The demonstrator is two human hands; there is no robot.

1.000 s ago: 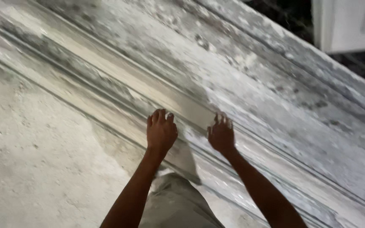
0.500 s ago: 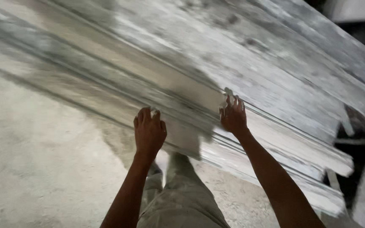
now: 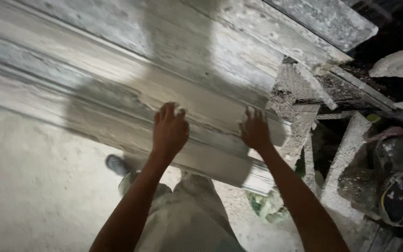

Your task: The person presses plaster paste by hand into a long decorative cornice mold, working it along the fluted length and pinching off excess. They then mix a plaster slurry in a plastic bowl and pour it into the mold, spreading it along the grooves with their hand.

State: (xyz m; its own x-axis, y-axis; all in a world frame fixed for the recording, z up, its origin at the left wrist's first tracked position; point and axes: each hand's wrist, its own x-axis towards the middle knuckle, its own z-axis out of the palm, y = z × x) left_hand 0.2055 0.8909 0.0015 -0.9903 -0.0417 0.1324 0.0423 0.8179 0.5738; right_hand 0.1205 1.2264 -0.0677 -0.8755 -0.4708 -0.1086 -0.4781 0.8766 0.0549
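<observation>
Both hands were flat on a long grey-white moulded slab (image 3: 117, 88), some kind of plaster or cement cornice piece with ridges running along its length. It lay diagonally across the view, from the upper left down toward the lower right, with its near end (image 3: 262, 179) just past the person's knees. The left hand (image 3: 169, 131) was pressed on the lower ridges with the fingers spread and slightly curled at the tips, holding nothing, just resting palm-down. The right hand (image 3: 255, 131) was just beside it toward the end of the slab, fingers spread too, palm on the surface, not gripping anything either.

Behind that piece, more long strips of the same stuff (image 3: 323, 21) were stacked further up. To the right there was a rough wooden frame (image 3: 304, 121) caked in white dust, and a dark drum-like container (image 3: 395, 196) lower right. The floor (image 3: 33, 186) was pale, gritty concrete. You could see the person's dusty light trousers (image 3: 187, 214) and one dark shoe (image 3: 116, 164) poking out under the slab edge. Something greenish (image 3: 267, 207) sat on the floor near the slab's end; couldn't tell what it was.
</observation>
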